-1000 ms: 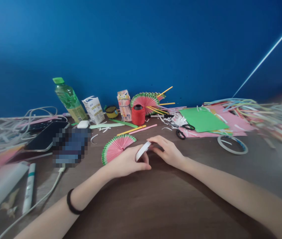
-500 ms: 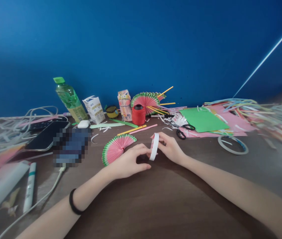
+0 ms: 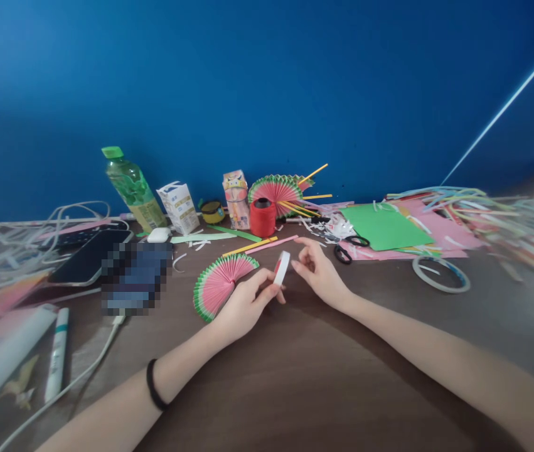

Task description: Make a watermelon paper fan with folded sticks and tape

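My left hand (image 3: 250, 298) grips a narrow roll of white tape (image 3: 282, 269) between thumb and fingers, with the roll tilted on edge above the table. Just right of the roll, my right hand (image 3: 317, 274) is held with bent fingers and thumb apart, and I see nothing in it. Behind my left hand lies a pleated pink and green paper fan (image 3: 217, 285), partly covered by that hand. A yellow stick (image 3: 250, 247) and a pink strip (image 3: 271, 244) lie beyond the fan. A red thread spool (image 3: 262, 217) stands farther back.
Black-handled scissors (image 3: 342, 253) and green paper (image 3: 384, 227) lie right of my hands, near a larger tape roll (image 3: 440, 274). A green bottle (image 3: 132, 191), a white carton (image 3: 178, 208) and a second fan (image 3: 278, 191) stand by the blue wall. A phone with a cable (image 3: 137, 279) and a marker (image 3: 56, 355) are at left.
My left hand has closed on the tape roll and moved it slightly left. My right hand has let go of the roll and its fingers have come away.
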Action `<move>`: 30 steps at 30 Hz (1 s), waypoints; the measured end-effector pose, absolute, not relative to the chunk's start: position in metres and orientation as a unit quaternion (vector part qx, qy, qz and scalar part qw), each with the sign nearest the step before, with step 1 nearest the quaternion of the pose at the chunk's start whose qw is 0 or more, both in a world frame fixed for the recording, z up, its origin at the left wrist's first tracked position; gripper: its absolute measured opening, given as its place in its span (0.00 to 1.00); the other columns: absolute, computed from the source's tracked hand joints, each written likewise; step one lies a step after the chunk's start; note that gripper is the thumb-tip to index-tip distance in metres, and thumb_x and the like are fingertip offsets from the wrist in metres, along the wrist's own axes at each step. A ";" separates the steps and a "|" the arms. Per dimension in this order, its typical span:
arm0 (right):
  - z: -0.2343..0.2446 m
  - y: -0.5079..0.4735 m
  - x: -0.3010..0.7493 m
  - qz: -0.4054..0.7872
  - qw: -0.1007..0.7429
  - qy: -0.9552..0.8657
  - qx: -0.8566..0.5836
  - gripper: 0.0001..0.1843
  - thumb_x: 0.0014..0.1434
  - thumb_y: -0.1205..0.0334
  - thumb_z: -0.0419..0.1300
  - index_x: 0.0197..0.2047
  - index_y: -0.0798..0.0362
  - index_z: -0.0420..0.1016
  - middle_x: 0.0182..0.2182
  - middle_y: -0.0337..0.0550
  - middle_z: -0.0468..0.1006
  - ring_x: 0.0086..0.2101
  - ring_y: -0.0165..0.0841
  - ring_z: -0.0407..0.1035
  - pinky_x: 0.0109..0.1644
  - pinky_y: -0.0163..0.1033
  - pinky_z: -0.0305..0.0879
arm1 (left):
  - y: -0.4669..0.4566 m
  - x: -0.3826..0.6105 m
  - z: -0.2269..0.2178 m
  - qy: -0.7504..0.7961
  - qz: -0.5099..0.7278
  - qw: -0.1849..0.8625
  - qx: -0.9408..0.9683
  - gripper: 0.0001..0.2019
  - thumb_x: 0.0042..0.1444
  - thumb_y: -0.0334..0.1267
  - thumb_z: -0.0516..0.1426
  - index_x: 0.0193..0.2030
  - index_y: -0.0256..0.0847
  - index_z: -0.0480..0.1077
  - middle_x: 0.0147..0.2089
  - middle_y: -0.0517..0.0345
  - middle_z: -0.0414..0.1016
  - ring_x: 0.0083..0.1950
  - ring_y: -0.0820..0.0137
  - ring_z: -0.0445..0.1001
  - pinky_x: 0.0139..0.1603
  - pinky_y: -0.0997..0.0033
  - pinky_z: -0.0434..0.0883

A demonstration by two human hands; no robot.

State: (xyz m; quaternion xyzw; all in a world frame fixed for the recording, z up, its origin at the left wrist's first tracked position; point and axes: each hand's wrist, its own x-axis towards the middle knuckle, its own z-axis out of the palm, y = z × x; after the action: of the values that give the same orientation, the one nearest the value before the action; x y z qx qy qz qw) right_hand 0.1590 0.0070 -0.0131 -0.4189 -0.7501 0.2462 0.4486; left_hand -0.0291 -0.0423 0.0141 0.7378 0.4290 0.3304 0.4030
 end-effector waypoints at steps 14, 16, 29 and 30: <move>-0.010 0.002 0.157 0.129 0.423 -0.847 -0.294 0.14 0.60 0.70 0.49 0.48 0.50 0.66 0.42 0.47 0.67 0.44 0.35 0.65 0.48 0.43 0.65 | -0.043 -0.032 0.011 0.421 0.314 0.412 0.744 0.10 0.59 0.40 0.47 0.42 0.41 0.65 0.30 0.63 0.68 0.33 0.74 0.68 0.38 0.73 0.66; -0.009 0.000 0.157 0.105 0.426 -0.845 -0.306 0.18 0.59 0.71 0.49 0.52 0.49 0.63 0.47 0.49 0.65 0.48 0.37 0.62 0.51 0.46 0.63 | -0.043 -0.031 0.011 0.424 0.316 0.402 0.748 0.09 0.59 0.38 0.46 0.38 0.40 0.64 0.28 0.63 0.68 0.33 0.74 0.68 0.40 0.72 0.65; -0.009 -0.015 0.151 0.045 0.390 -0.889 -0.236 0.31 0.56 0.77 0.47 0.61 0.47 0.53 0.52 0.50 0.62 0.53 0.36 0.58 0.55 0.47 0.59 | -0.037 -0.034 0.000 0.467 0.355 0.354 0.729 0.11 0.60 0.42 0.45 0.45 0.40 0.62 0.23 0.66 0.64 0.25 0.76 0.65 0.30 0.75 0.64; -0.010 -0.015 0.151 0.058 0.391 -0.889 -0.232 0.30 0.56 0.77 0.46 0.61 0.48 0.54 0.53 0.51 0.62 0.54 0.36 0.58 0.55 0.47 0.59 | -0.037 -0.034 0.000 0.471 0.354 0.346 0.730 0.11 0.60 0.42 0.46 0.45 0.40 0.62 0.23 0.66 0.64 0.25 0.76 0.65 0.30 0.75 0.64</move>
State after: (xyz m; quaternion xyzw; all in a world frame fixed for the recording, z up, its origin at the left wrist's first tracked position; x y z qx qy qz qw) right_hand 0.1511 -0.0147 -0.0095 -0.2321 -0.8887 0.0580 0.3912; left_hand -0.0341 -0.0370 -0.0002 0.7301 0.4710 0.3539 0.3461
